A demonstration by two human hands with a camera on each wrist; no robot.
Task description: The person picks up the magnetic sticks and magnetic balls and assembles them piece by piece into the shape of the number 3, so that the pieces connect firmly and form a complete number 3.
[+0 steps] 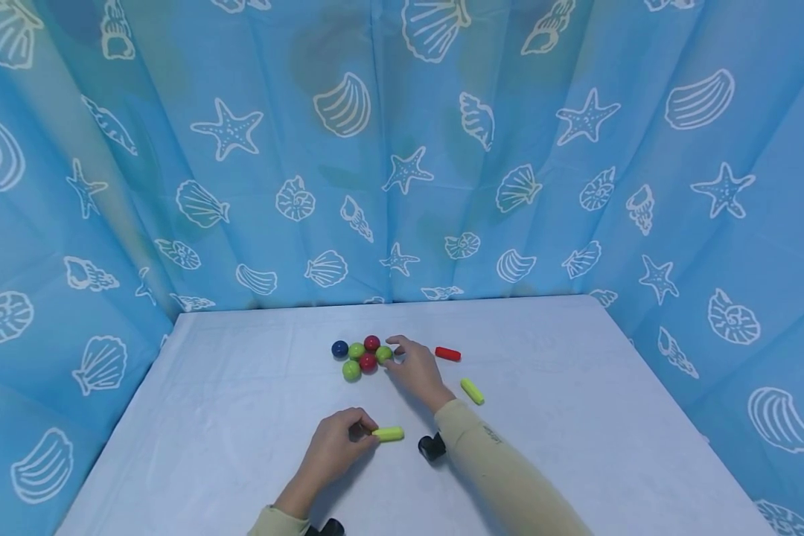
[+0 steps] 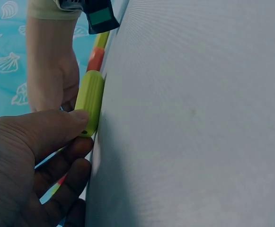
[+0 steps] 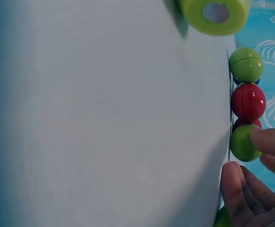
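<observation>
My left hand (image 1: 335, 447) pinches one end of a yellow-green magnetic stick (image 1: 390, 434) between thumb and fingers, low over the table. In the left wrist view the thumb lies along the side of this ribbed stick (image 2: 91, 97). My right hand (image 1: 415, 368) reaches to a light green ball (image 1: 384, 354), its fingers spread around the right side. In the right wrist view, the thumb overlaps the edge of that green ball (image 3: 243, 143); other fingers of the hand (image 3: 255, 198) extend below, apart from it. Red balls (image 1: 368, 362) sit close beside it.
More green balls (image 1: 351, 370) and a dark blue ball (image 1: 339, 349) complete the cluster on the white table (image 1: 241, 417). Right of my right hand lie a red stick (image 1: 448, 353) and another yellow-green stick (image 1: 472, 391). A blue shell-patterned curtain (image 1: 388, 186) surrounds the back and sides.
</observation>
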